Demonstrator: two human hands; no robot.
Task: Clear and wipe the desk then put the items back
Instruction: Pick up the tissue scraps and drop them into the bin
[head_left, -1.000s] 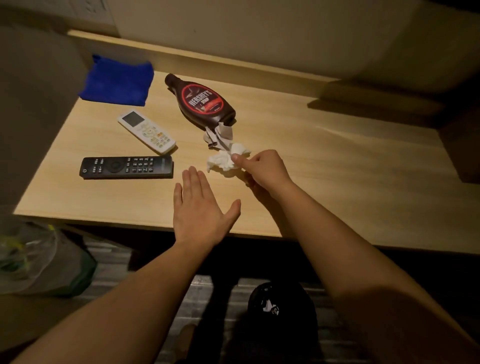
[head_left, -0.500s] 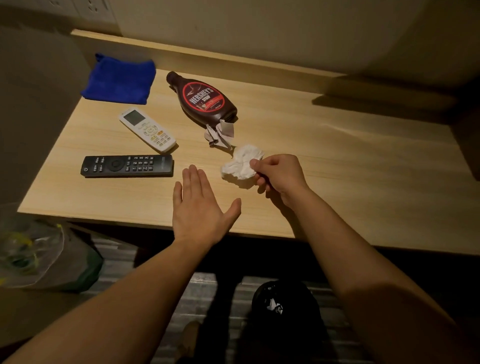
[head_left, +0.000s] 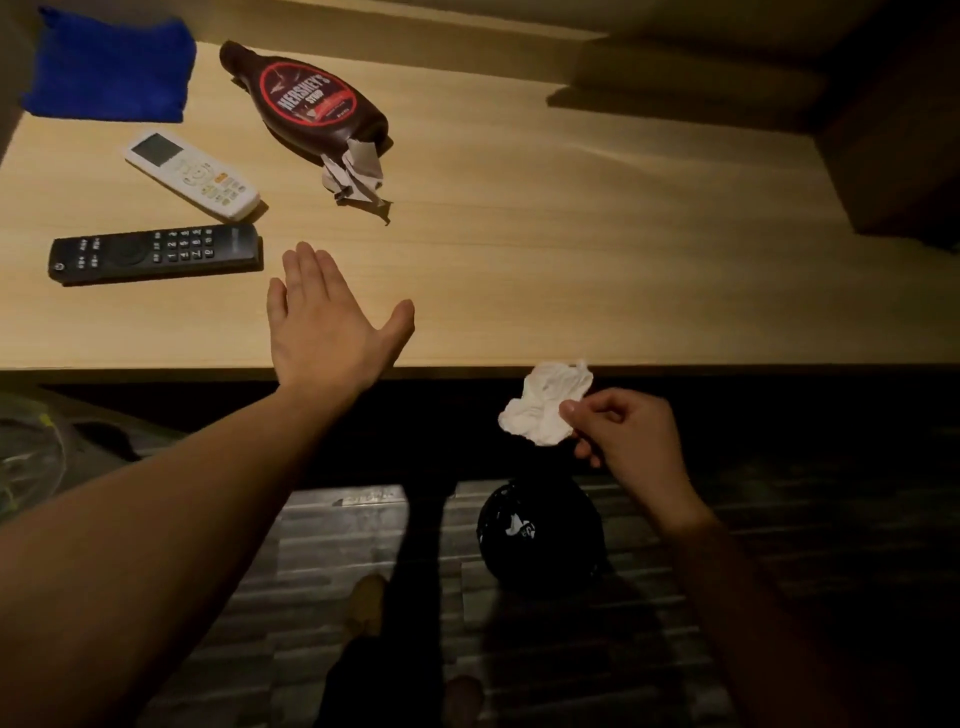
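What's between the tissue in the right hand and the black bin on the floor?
Nothing visible. The right hand pinches the crumpled tissue past the desk edge, over open floor, with the black bin just below it.

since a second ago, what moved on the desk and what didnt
The right hand pinched the white tissue lying near the syrup bottle and pulled it off the desk, past the front edge. The left hand stayed flat; remotes, blue cloth, bottle and crumpled paper unmoved.
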